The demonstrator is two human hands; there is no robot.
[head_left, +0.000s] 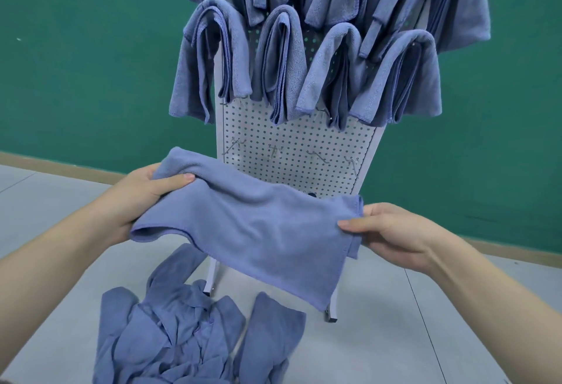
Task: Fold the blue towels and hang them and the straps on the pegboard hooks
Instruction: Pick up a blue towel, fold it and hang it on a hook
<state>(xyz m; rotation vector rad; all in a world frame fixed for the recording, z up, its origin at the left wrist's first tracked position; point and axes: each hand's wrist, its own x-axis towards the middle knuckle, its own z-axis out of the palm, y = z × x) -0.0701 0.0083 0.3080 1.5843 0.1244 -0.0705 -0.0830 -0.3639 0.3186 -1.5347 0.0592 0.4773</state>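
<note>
In front of the pegboard stand, a folded blue towel (252,222) is hanging in the air, stretched between two hands and sagging a little along its lower edge. The left hand (146,198) is gripping the towel's left end, thumb lying across the top of the cloth and fingers curled beneath it; the right hand (392,231) is pinching the right end between thumb and fingers. Behind the towel, the white pegboard (292,140) is standing upright, and a row of bare metal hooks (273,151) is showing on it just above the held cloth. Higher up, folded towels (304,70) are draping over hooks in rows, hiding most of the upper board. Below the hands, a heap of loose blue towels (182,335) is lying crumpled on the grey floor (425,323) near the stand's feet, and a green wall (76,64) is filling the background
</note>
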